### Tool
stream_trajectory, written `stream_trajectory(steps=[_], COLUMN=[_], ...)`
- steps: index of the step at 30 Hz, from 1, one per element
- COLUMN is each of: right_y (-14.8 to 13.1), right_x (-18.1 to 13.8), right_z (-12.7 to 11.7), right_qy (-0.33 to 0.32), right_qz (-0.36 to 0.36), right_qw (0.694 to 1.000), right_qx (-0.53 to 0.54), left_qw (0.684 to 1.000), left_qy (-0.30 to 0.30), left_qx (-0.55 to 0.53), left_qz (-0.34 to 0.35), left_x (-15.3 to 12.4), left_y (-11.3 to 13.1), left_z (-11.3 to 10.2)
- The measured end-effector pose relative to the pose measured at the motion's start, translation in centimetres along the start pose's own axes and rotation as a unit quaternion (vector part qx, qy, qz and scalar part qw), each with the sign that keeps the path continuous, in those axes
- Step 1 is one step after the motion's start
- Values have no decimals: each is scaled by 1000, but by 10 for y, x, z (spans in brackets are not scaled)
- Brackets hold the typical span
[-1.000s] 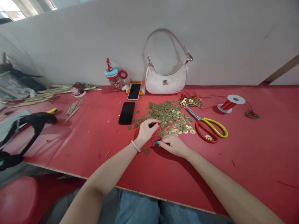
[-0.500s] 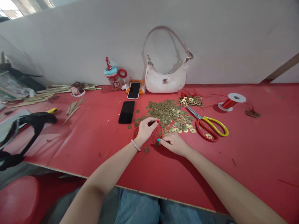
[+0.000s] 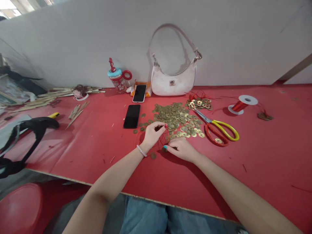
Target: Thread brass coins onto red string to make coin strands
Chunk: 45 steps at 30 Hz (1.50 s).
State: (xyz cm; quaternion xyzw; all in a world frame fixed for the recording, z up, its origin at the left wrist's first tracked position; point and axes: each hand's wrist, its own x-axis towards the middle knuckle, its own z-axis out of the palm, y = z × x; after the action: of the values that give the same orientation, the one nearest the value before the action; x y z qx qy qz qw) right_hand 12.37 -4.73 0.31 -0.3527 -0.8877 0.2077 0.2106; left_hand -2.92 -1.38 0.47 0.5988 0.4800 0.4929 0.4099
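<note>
My left hand (image 3: 153, 134) is closed, thumb and forefinger pinching a thin red cord (image 3: 168, 134). The cord runs down in loose loops to my right hand (image 3: 181, 148), whose thumb and fingers are pressed together on it near the table. A dark coin (image 3: 164, 149) lies by my right thumb tip, partly hidden. Another coin (image 3: 153, 156) rests flat just below my left wrist. Right behind both hands spreads a heap of brass coins with holes (image 3: 172, 113).
Scissors (image 3: 216, 130) with red and yellow handles lie right of the heap. Beyond are a spool of red cord (image 3: 243, 104) and coins tied with red cord (image 3: 200, 103). A black phone (image 3: 132, 116), another phone (image 3: 139, 93), a cup (image 3: 119, 81) and a white handbag (image 3: 173, 81) stand around.
The view has shifted very slightly. Both hands keep their grip on the red cord in nearly the same place.
</note>
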Motion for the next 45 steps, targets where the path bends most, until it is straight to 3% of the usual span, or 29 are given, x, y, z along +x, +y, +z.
stream_trajectory(steps=[24, 39, 45], right_y=[-1, 2, 1], right_x=[-2, -2, -2], right_z=[2, 5, 3], right_qy=[17, 45, 51], right_qz=[-32, 7, 11], right_qw=[998, 997, 996], right_qx=[-60, -69, -68], left_qw=[1000, 1000, 1000], left_qy=[-1, -2, 7], left_qx=[0, -8, -18], left_qz=[-2, 8, -21], left_x=[0, 1, 2], left_y=[1, -3, -4], left_z=[0, 0, 0])
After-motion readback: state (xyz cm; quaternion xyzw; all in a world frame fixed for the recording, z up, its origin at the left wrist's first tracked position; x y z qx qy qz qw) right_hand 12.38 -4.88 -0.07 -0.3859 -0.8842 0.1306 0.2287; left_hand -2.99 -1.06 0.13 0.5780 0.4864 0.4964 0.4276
